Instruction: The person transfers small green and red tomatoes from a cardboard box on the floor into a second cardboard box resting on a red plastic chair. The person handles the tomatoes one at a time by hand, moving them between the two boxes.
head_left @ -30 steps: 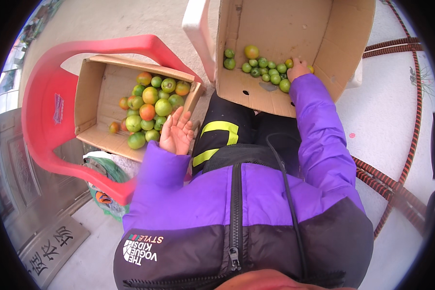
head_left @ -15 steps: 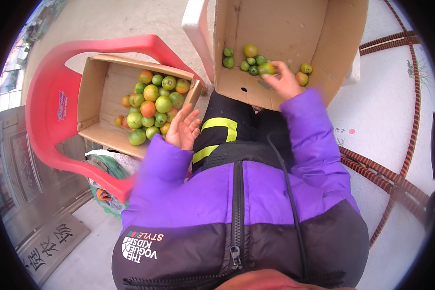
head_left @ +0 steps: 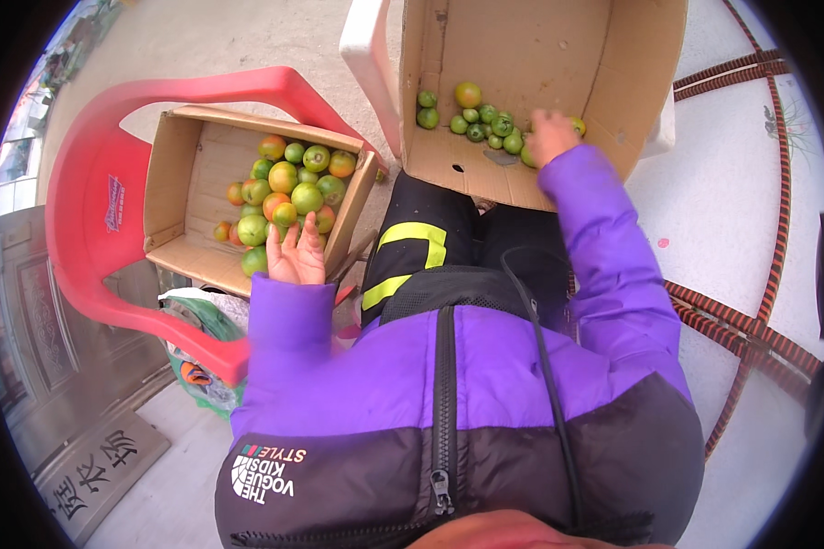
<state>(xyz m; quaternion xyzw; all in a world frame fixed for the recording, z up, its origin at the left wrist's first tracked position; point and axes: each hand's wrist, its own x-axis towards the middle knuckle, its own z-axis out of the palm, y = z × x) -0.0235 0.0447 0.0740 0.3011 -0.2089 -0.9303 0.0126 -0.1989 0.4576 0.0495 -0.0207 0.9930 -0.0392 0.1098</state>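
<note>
My left hand (head_left: pixel 298 256) is over the near right edge of the smaller cardboard box (head_left: pixel 174 183), its fingers spread and pointing away from me. A small yellow-orange tomato (head_left: pixel 285 214) lies right at its fingertips, on a heap of green, yellow and red tomatoes (head_left: pixel 307 196). My right hand (head_left: pixel 551 137) reaches into the larger cardboard box (head_left: pixel 522 55); motion smears its fingers, so whether they grip anything is unclear. Beside it lie an orange-yellow tomato (head_left: pixel 578 126), partly hidden, and a cluster of small green tomatoes (head_left: pixel 501 126). A yellow-orange tomato (head_left: pixel 468 94) sits farther back.
The smaller box rests on a red plastic chair (head_left: pixel 92 201), the larger one on a white chair (head_left: pixel 366 46) in front of my knees. A green and white plastic bag (head_left: pixel 201 311) is under the red chair's arm. Dark striped strips (head_left: pixel 696 311) cross the pale floor at right.
My left hand has moved left to the heap, where a small tomato now shows at its fingertips. My right hand has gone right; the tomato it held is no longer seen in it.
</note>
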